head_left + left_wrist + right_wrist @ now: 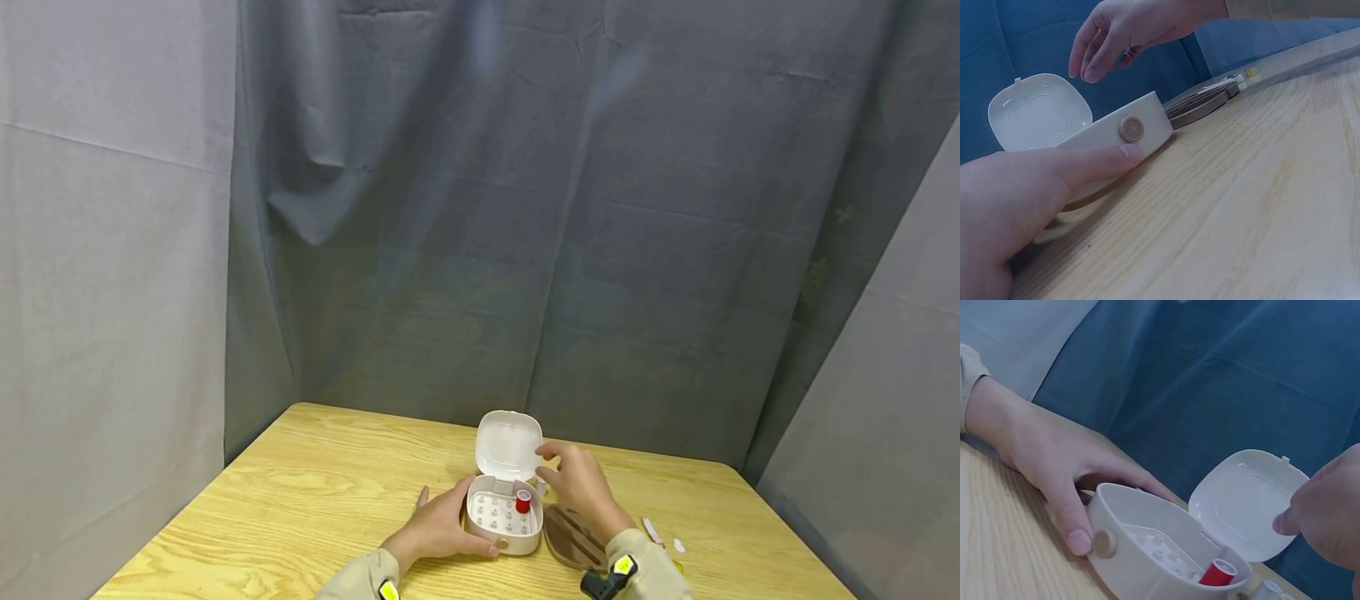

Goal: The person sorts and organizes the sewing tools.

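Observation:
A white sewing box (504, 533) stands on the wooden table with its lid (508, 446) tipped back on the hinge. Rows of small pegs line its floor, and one red thread spool (522, 502) stands at the right side inside. My left hand (442, 525) grips the box from the left, its thumb along the front by the round tan button (1131, 129). Beside the lid's right edge is my right hand (581, 483), fingers loosely bent and thumb apart, with nothing seen between them. Below it, pale spools (1266, 590) stand just right of the box.
A brown, flat, rounded tray (558, 546) with dividers lies right of the box, partly under my right forearm. Farther right are a small white strip (652, 531), a white scrap (678, 546) and something yellow (678, 566). A grey curtain (487, 250) hangs behind the table.

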The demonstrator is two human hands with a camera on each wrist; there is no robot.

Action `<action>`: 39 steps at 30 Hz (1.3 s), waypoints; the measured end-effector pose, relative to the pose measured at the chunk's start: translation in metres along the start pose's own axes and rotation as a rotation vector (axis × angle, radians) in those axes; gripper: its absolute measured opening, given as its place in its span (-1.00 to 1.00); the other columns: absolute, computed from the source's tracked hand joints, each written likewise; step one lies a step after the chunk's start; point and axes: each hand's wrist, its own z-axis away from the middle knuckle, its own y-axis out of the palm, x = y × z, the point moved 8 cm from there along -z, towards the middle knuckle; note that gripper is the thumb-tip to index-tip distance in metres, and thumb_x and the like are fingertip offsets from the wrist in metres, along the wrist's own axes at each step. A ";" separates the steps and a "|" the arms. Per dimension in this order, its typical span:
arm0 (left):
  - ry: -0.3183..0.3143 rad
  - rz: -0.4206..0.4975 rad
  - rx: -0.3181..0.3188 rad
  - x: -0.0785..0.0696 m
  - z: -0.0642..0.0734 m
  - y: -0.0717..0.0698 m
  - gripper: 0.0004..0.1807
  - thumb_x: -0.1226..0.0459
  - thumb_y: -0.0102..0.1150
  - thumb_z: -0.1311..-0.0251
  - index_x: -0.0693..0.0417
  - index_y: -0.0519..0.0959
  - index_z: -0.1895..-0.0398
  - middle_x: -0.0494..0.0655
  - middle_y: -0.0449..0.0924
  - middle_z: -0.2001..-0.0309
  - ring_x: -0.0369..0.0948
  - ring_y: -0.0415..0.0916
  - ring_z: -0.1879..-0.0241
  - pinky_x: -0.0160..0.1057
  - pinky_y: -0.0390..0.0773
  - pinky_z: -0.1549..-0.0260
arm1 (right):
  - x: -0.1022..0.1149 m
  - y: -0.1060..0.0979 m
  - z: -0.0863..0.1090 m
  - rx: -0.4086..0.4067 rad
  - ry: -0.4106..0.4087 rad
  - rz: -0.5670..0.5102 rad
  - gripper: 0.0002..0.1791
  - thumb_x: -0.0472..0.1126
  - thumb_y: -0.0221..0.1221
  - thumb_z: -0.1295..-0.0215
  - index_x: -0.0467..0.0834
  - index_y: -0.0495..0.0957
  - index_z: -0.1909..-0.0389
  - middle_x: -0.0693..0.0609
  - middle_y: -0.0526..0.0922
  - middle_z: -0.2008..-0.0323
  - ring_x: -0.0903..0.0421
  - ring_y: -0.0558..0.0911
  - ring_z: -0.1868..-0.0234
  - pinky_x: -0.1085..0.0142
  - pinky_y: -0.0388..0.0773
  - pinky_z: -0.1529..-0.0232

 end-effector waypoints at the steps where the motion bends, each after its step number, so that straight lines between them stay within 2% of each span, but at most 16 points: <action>1: 0.001 0.000 -0.001 0.000 0.000 0.000 0.29 -0.31 0.59 0.18 0.07 0.21 -0.58 0.01 0.45 -0.41 0.04 0.37 -0.40 0.57 -0.24 -0.32 | -0.001 -0.001 0.000 -0.007 0.002 0.007 -0.76 -0.36 0.47 -0.14 -0.17 0.76 0.15 -0.04 0.73 0.22 0.05 0.64 0.33 0.12 0.62 0.31; 15: 0.004 -0.012 -0.013 0.001 0.000 -0.001 0.33 -0.32 0.59 0.21 0.11 0.19 -0.58 0.04 0.44 -0.42 0.04 0.36 -0.40 0.55 -0.25 -0.33 | -0.028 -0.010 0.002 -0.041 0.001 0.013 -0.75 -0.39 0.47 -0.13 -0.19 0.77 0.13 -0.11 0.76 0.16 -0.10 0.71 0.25 -0.04 0.67 0.22; 22: 0.007 -0.011 -0.013 0.002 0.000 -0.001 0.33 -0.31 0.60 0.21 0.12 0.20 -0.58 0.04 0.44 -0.42 0.04 0.36 -0.40 0.55 -0.24 -0.33 | -0.040 -0.006 0.008 -0.008 0.037 0.003 -0.73 -0.37 0.45 -0.16 -0.19 0.77 0.08 -0.11 0.76 0.13 -0.16 0.73 0.19 -0.07 0.69 0.16; 29: 0.015 -0.002 -0.014 0.000 0.000 -0.002 0.29 -0.34 0.59 0.25 0.01 0.25 -0.56 -0.05 0.50 -0.37 0.00 0.38 -0.38 0.54 -0.25 -0.34 | -0.046 -0.006 0.013 -0.025 0.008 0.021 -0.74 -0.41 0.46 -0.14 -0.20 0.77 0.13 -0.11 0.76 0.18 -0.18 0.73 0.21 -0.08 0.68 0.18; 39: 0.014 -0.014 -0.018 0.001 -0.001 0.000 0.27 -0.37 0.56 0.24 -0.03 0.26 -0.55 -0.08 0.51 -0.36 -0.03 0.39 -0.38 0.53 -0.24 -0.35 | -0.058 0.000 0.020 0.005 0.031 0.026 -0.75 -0.41 0.46 -0.13 -0.20 0.77 0.14 -0.11 0.75 0.20 -0.17 0.73 0.22 -0.08 0.67 0.19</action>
